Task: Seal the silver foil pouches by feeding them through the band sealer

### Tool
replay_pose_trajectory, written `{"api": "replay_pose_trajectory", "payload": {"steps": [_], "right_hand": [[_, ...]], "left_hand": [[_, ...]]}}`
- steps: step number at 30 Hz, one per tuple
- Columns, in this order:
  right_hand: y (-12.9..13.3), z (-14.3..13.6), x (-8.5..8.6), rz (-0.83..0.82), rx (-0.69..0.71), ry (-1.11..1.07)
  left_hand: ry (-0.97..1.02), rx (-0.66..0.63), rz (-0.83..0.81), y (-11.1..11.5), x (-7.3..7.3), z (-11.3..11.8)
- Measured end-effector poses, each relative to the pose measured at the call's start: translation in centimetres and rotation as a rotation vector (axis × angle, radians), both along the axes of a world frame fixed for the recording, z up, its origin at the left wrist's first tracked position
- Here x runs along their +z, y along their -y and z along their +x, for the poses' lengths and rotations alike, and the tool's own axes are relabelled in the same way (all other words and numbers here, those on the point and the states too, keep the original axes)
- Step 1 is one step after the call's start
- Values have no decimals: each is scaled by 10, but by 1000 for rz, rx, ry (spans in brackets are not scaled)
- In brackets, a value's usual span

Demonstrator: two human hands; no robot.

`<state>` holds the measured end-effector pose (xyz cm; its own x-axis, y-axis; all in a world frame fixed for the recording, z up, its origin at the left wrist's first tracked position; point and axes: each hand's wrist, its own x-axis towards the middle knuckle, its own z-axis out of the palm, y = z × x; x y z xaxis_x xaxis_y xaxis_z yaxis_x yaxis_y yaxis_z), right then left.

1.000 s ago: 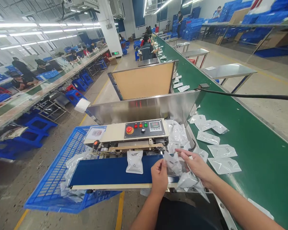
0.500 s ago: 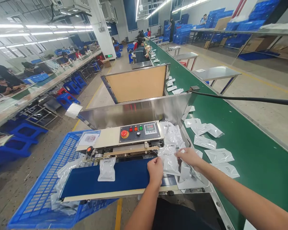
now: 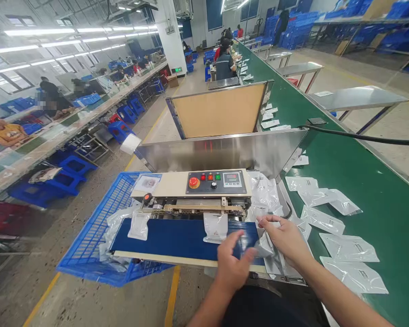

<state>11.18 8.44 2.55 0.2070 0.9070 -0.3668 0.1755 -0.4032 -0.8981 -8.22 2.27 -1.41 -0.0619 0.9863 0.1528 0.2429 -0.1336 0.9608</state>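
My left hand [image 3: 233,263] is above the front edge of the blue belt [image 3: 177,239], thumb and fingers apart, holding nothing. At the belt's right end my right hand [image 3: 284,238] pinches a silvery-white pouch [image 3: 266,246], partly covered by the fingers. Another white pouch [image 3: 215,228] lies on the belt with its top edge in the band sealer [image 3: 191,209]. Farther left, a second pouch [image 3: 138,225] sits at the belt's exit end. More pouches [image 3: 264,190] are heaped just behind my right hand.
A blue basket [image 3: 85,254] with several pouches stands under the belt's left end. On the right, a green conveyor [image 3: 347,177] carries scattered pouches. Behind the sealer rises a metal panel [image 3: 204,154]; a black cable [image 3: 368,136] crosses the conveyor. People sit at benches farther off.
The pouch both hands held has moved left into the sealer, and my left hand has let go and opened. My right hand now grips another pouch. The earlier belt pouch has travelled left.
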Motion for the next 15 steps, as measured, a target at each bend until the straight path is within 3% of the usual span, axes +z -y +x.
{"api": "replay_pose_trajectory", "payload": {"steps": [2,7,11,15], "right_hand": [[1,-4,7,41,-23,-109],[5,20,10,152,-109,-230],[21,42,-9,60,104,-59],[22,52,-41,-31,6,89]], "left_hand": [[-1,-139,26,-3,6,16],[175,10,-163,-23,8,27],[210,-32,-202,-30,0,27],[175,65,-358,-46,-19,42]]}}
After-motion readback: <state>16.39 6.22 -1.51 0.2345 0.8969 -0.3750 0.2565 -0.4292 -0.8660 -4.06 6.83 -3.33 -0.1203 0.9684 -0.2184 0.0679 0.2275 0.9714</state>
